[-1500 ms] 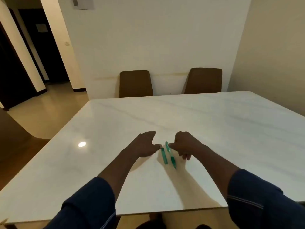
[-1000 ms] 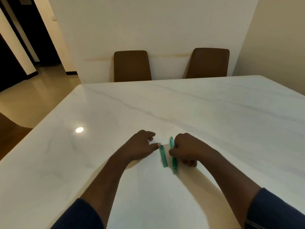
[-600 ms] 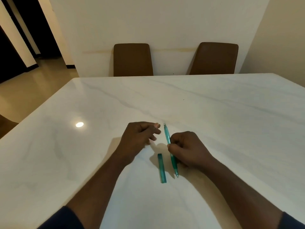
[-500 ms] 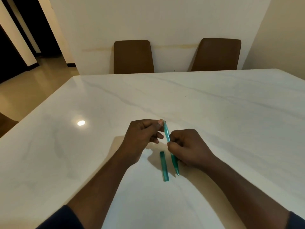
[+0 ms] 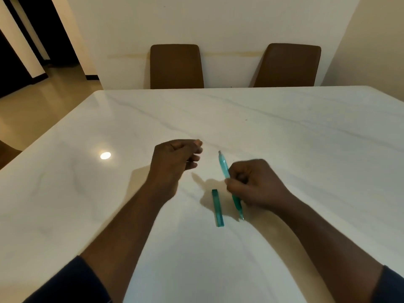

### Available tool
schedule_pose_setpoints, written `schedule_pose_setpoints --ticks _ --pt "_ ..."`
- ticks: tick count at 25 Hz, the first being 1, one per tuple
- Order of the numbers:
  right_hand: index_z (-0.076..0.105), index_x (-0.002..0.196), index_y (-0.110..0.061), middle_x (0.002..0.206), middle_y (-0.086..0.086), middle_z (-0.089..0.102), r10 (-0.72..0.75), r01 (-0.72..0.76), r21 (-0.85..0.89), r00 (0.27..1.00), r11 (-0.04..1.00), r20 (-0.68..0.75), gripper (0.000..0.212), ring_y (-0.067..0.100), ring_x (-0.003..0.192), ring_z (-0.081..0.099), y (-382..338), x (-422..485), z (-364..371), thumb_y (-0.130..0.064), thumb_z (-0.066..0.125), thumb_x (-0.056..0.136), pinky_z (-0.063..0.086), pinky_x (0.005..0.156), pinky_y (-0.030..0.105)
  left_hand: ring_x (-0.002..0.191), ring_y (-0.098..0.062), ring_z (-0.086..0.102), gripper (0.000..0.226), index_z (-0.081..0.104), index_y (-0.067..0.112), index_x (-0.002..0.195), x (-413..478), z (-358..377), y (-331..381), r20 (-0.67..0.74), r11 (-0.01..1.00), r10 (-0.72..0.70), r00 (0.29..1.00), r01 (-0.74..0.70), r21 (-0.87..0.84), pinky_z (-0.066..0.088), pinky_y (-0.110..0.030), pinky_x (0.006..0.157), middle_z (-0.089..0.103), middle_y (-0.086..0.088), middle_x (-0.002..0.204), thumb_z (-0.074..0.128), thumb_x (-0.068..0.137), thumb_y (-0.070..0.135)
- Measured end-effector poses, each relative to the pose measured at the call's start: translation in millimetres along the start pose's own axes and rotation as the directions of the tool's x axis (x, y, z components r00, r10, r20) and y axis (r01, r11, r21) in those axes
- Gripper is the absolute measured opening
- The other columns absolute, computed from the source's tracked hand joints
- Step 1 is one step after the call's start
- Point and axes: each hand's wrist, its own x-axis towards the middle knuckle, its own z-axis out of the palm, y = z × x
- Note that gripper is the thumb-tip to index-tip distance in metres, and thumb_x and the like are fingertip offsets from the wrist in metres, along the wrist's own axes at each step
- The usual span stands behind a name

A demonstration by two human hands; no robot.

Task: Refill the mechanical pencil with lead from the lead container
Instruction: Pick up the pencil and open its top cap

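Observation:
My right hand (image 5: pixel 255 184) grips a translucent teal mechanical pencil (image 5: pixel 224 166) around its middle. The pencil is tilted, its top end pointing away from me and its tip just above the table near me. A slim teal lead container (image 5: pixel 218 208) lies flat on the white marble table (image 5: pixel 306 149), just left of the pencil and free of both hands. My left hand (image 5: pixel 175 160) hovers to the left of the pencil's top end, fingers curled, thumb and forefinger pinched together. I cannot tell whether anything small is in that pinch.
Two brown chairs (image 5: pixel 176 66) (image 5: pixel 286 65) stand at the table's far edge against a cream wall. A lamp's reflection (image 5: pixel 105 155) glints on the table left of my left hand. An open doorway and bare floor lie at far left.
My right hand lifted the pencil off the table and tilted it. My left hand pinched the pencil's top end, then drew away to the left. The lead container stayed lying on the table.

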Motion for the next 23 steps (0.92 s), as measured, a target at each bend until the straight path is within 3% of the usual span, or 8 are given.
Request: schedule_pose_setpoints --ticks 2,5,10,15,17,19,23 --pt "0.062 0.064 -0.004 0.039 -0.003 0.054 0.118 -0.114 0.072 0.992 0.991 -0.052 0.021 0.011 0.033 0.051 2.6 3.4 -3.6 -0.012 0.065 0.083 0.044 0.038 0.023 0.061 -0.014 0.063 0.009 0.076 0.007 0.086 -2.8 -10.3 2.9 0.097 0.974 -0.118 0.988 0.096 0.207 0.057 -0.019 0.056 0.073 -0.01 0.076 0.067 0.085 0.005" --pt "0.059 0.061 -0.012 0.039 -0.002 0.055 0.214 -0.212 0.066 0.977 0.975 -0.02 0.023 0.014 0.031 0.05 0.4 3.2 -3.2 -0.014 0.061 0.084 0.043 0.036 0.024 0.052 -0.018 0.063 0.008 0.075 -0.003 0.085 -11.8 -14.2 1.8 0.194 0.869 -0.249 0.949 0.131 0.476 0.056 -0.023 0.052 0.072 -0.023 0.075 0.069 0.081 0.001" --pt "0.058 0.06 -0.016 0.038 -0.003 0.055 0.216 -0.217 0.026 0.976 0.976 0.015 0.025 0.013 0.029 0.049 -3.0 2.3 -0.1 -0.015 0.06 0.085 0.042 0.035 0.023 0.048 -0.018 0.061 0.015 0.076 -0.002 0.075 -15.4 -9.7 -6.2 0.213 0.746 -0.315 0.925 0.102 0.659 0.056 -0.027 0.055 0.073 -0.018 0.066 0.078 0.075 0.013" --pt "0.057 0.06 -0.017 0.035 -0.005 0.054 0.214 -0.215 0.044 0.976 0.976 0.024 0.027 0.012 0.027 0.046 -4.0 1.7 0.4 -0.014 0.059 0.086 0.04 0.036 0.023 0.055 -0.022 0.06 0.033 0.075 -0.004 0.079 -14.5 -12.0 -4.1 0.239 0.774 -0.316 0.918 0.104 0.625 0.052 -0.031 0.056 0.074 -0.022 0.074 0.075 0.08 0.029" --pt "0.058 0.061 -0.015 0.036 -0.005 0.054 0.211 -0.212 0.067 0.977 0.975 0.023 0.025 0.014 0.029 0.047 -3.7 2.4 1.1 -0.013 0.059 0.086 0.041 0.036 0.025 0.059 -0.025 0.065 0.033 0.077 0.002 0.08 -9.9 -13.9 -3.9 0.204 0.81 -0.205 0.957 0.048 0.585 0.057 -0.037 0.062 0.075 -0.017 0.074 0.071 0.083 0.035" --pt "0.061 0.064 -0.012 0.038 -0.004 0.055 0.179 -0.18 0.095 0.984 0.979 0.019 0.023 0.014 0.031 0.047 -4.0 2.2 2.9 -0.013 0.059 0.087 0.043 0.036 0.025 0.065 -0.023 0.07 0.027 0.078 0.007 0.086 -7.7 -13.5 -2.6 0.164 0.871 -0.037 0.986 -0.049 0.488 0.06 -0.033 0.064 0.077 -0.011 0.078 0.069 0.085 0.033" --pt "0.066 0.072 -0.004 0.046 0.003 0.058 0.065 -0.065 0.118 0.998 0.991 0.005 0.017 0.015 0.033 0.051 -6.2 -0.5 6.5 -0.01 0.06 0.087 0.045 0.037 0.029 0.075 -0.021 0.073 0.016 0.076 0.014 0.096 -16.2 -2.9 -1.0 0.249 0.969 0.076 0.966 -0.131 0.211 0.061 -0.03 0.069 0.078 -0.005 0.084 0.065 0.088 0.023"
